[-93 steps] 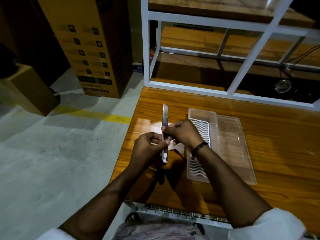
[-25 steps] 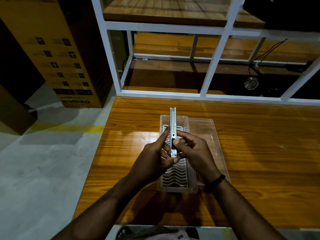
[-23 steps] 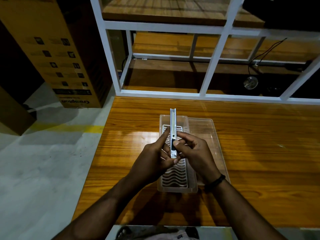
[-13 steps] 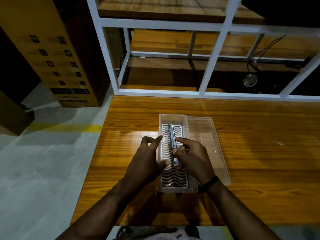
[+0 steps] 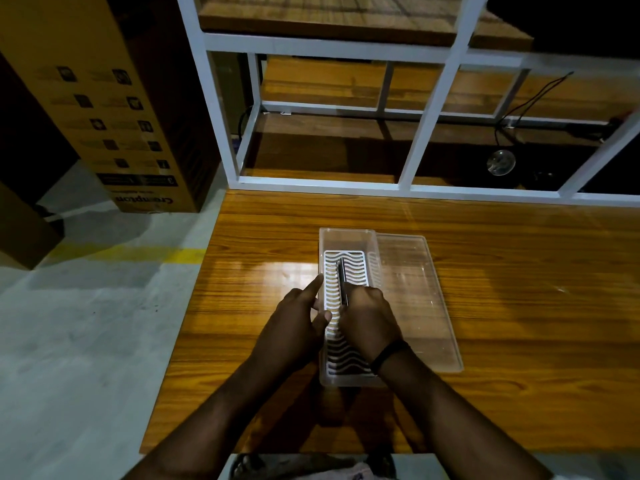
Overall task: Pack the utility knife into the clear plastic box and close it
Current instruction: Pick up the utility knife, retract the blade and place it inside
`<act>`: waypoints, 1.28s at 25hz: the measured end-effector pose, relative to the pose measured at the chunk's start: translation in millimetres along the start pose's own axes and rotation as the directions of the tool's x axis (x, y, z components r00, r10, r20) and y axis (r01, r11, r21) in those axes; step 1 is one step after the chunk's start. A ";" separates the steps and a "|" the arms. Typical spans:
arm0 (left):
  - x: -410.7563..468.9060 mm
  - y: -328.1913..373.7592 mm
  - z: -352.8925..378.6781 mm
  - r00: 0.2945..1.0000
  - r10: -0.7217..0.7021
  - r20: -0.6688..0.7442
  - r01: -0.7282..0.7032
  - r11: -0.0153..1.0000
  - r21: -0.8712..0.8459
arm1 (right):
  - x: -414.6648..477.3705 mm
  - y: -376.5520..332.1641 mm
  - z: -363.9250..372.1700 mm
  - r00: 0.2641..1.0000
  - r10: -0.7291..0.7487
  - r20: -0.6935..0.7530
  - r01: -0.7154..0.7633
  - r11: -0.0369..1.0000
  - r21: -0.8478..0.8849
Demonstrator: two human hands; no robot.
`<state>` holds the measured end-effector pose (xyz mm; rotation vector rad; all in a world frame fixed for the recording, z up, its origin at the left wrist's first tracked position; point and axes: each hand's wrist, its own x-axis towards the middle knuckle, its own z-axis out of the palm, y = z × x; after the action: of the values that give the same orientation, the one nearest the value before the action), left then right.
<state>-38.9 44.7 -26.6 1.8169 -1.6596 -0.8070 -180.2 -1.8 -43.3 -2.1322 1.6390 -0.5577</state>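
Note:
The clear plastic box (image 5: 347,237) lies open on the wooden table (image 5: 519,306), a white wavy-slotted insert (image 5: 346,261) in its bottom. Its clear lid (image 5: 412,299) lies flat to the right, joined to the box. The slim metal utility knife (image 5: 342,277) lies lengthwise down inside the box on the insert. My right hand (image 5: 369,318) is closed on the knife's near end. My left hand (image 5: 296,317) rests against the box's left wall, index finger stretched along the rim, thumb touching the box edge.
A white metal frame (image 5: 426,109) with wooden shelves stands along the table's far edge, with cables (image 5: 530,98) and a round object behind it. A tall cardboard carton (image 5: 104,98) stands on the concrete floor to the left. The table's left edge is close to my left arm.
The knife went from being held upright in both hands above the box to lying low inside it. My left hand let go of it and moved to the box's left wall.

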 end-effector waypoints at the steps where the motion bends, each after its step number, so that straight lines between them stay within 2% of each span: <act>1: 0.4 -0.6 -0.3 1.000 0.000 0.005 0.000 1.000 -0.011 | 0.0 -0.7 1.2 1.000 0.014 0.024 -0.013 1.000 -0.028; 8: -1.5 -1.3 1.6 1.000 -0.016 0.001 0.016 1.000 -0.018 | -0.8 -4.7 0.6 0.997 0.015 0.079 -0.003 0.988 -0.153; 14: -1.8 -3.9 6.2 0.999 -0.027 -0.016 0.027 0.999 -0.030 | 0.0 -13.4 -9.1 0.977 0.100 0.190 -0.062 0.979 -0.193; 16: -1.3 -3.6 7.6 0.999 -0.023 -0.024 0.023 0.999 -0.034 | 0.7 -13.1 -17.4 0.985 0.092 0.146 -0.076 0.991 -0.107; 19: -0.3 -5.8 8.0 1.000 -0.018 -0.025 0.017 0.999 -0.033 | 2.1 4.1 -40.7 0.994 0.068 -0.087 -0.067 0.998 0.005; 21: -0.7 -6.1 8.7 1.000 -0.019 -0.022 0.018 0.999 -0.037 | 0.2 28.9 -56.7 0.966 0.146 -0.214 -0.144 0.989 0.025; 22: -0.8 -5.8 8.5 1.000 -0.020 -0.021 0.019 0.999 -0.043 | -0.1 44.2 -61.3 0.947 0.235 -0.219 -0.238 0.971 0.011; 24: -1.0 -5.4 8.3 1.000 -0.014 -0.024 0.013 0.999 -0.052 | -1.6 71.0 -64.0 0.846 0.523 -0.108 -0.533 0.833 -0.146; 26: -2.3 -3.7 8.1 1.000 -0.001 -0.031 -0.001 0.998 -0.058 | -5.9 84.1 -64.7 0.724 0.689 -0.020 -0.659 0.684 -0.312; 28: -4.1 -2.0 7.6 0.999 0.002 -0.041 -0.005 0.998 -0.064 | -8.4 86.7 -64.4 0.706 0.708 -0.013 -0.673 0.665 -0.323; 32: -4.8 0.6 7.5 0.999 0.000 -0.042 -0.003 0.997 -0.073 | -4.3 85.2 -67.7 0.733 0.680 0.014 -0.669 0.724 -0.165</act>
<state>-45.2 49.5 -30.9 1.7700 -1.5848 -0.8130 -286.5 -22.3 -31.7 -1.4257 2.2890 -0.1152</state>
